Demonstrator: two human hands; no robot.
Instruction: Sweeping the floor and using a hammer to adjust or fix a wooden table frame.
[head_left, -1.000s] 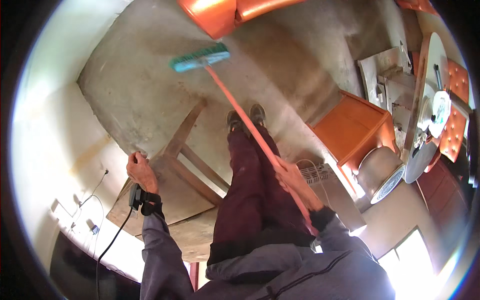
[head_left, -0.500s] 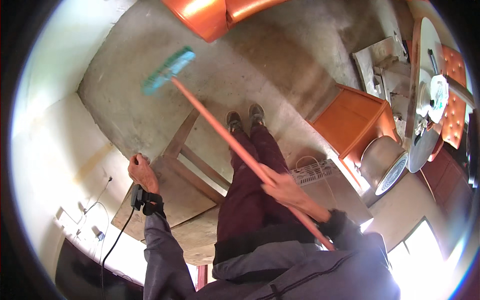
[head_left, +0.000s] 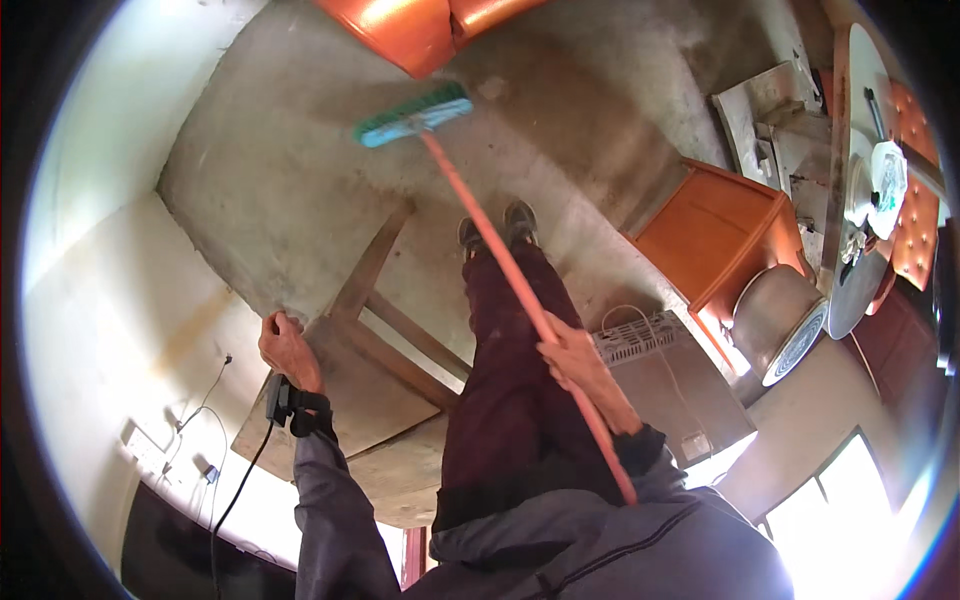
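Observation:
My right hand (head_left: 577,362) is wrapped round the pinkish-red handle of a broom (head_left: 490,235), in front of my thighs. The handle slants from my waist up to the far floor. At its far end the broom head has a light blue block and dark green bristles, just short of an orange seat; whether the bristles touch the floor I cannot tell. My left hand (head_left: 288,350) is closed with fingers curled, beside the corner of a wooden table (head_left: 370,385). No object shows in it. A black strap with a cable circles that wrist.
An orange upholstered seat (head_left: 395,30) stands at the far edge. To the right are an orange cabinet (head_left: 705,230), a large metal pot (head_left: 770,325) and a grey box-shaped appliance (head_left: 670,380). A white wall (head_left: 110,260) with hanging cables runs along the left.
The broom head has swung to the right across the floor, and its handle has become steeper. My right hand has shifted slightly right, still gripping. My left hand has barely moved.

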